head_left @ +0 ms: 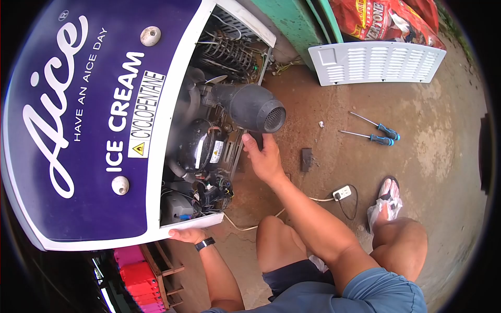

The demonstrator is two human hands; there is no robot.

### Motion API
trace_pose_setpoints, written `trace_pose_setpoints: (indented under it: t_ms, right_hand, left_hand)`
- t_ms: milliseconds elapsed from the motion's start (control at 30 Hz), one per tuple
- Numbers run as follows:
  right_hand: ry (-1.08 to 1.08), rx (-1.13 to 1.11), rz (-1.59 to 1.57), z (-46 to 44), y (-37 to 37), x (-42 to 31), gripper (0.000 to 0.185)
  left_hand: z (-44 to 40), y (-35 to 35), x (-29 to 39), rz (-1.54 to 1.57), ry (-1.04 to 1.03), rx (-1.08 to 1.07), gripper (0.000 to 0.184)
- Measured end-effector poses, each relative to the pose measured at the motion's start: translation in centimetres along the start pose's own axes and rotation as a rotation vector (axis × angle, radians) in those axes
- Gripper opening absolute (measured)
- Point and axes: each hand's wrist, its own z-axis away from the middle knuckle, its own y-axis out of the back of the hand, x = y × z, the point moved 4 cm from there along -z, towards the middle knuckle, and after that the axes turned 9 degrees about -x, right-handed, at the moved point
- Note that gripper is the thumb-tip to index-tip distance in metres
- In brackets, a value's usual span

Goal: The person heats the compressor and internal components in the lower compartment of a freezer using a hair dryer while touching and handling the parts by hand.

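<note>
My right hand (267,159) is wrapped round the handle of a dark hair dryer (248,107). Its nozzle points left into the open compartment of a purple and white ice cream freezer (99,120), and its round rear grille faces right. Close to the nozzle sits a black compressor (195,146) with a white label. My left hand (188,236), with a watch on the wrist, grips the freezer's white lower edge; some of its fingers are hidden. Loose wires (214,193) lie inside the compartment between the two hands.
Two screwdrivers (383,133) lie on the concrete floor, with a small dark block (306,159) nearer. A white extension socket (342,193) has a plug in it and a cord running left. A louvred panel (378,62) leans beside red bags (386,21). Coloured stacked items (138,276) stand lower left.
</note>
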Motion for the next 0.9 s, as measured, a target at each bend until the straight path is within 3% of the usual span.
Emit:
trace_pose_setpoints:
  t_ms: [233,333,567,633,767,833,900]
  right_hand:
    - [-0.153,-0.007,-0.162,-2.2,1.3,-1.8,0.062]
    - [-0.187,-0.035,-0.177,-2.9,1.8,-2.0,0.057]
    - [-0.222,-0.055,-0.218,-3.0,1.8,-2.5,0.046]
    - [-0.232,-0.042,-0.198,-3.0,1.8,-2.8,0.046]
    - [-0.259,-0.031,-0.110,-2.9,1.9,-3.0,0.046]
    - [-0.229,-0.020,-0.071,-2.9,1.9,-2.7,0.045]
    - [-0.198,-0.010,-0.032,-2.8,2.0,-2.6,0.045]
  left_hand:
    - [0.1,-0.4,0.5,0.013,0.015,0.001,0.111]
    - [0.0,0.2,0.1,-0.007,0.001,0.018,0.096]
    - [0.2,-0.1,0.3,0.005,0.001,0.024,0.096]
    - [0.1,-0.4,0.8,-0.005,0.006,0.007,0.110]
    - [0.0,-0.2,0.4,0.003,0.004,0.004,0.110]
    - [-0.1,0.1,-0.2,0.012,-0.010,-0.001,0.097]
    - [0.0,0.1,-0.2,0.010,-0.006,0.001,0.098]
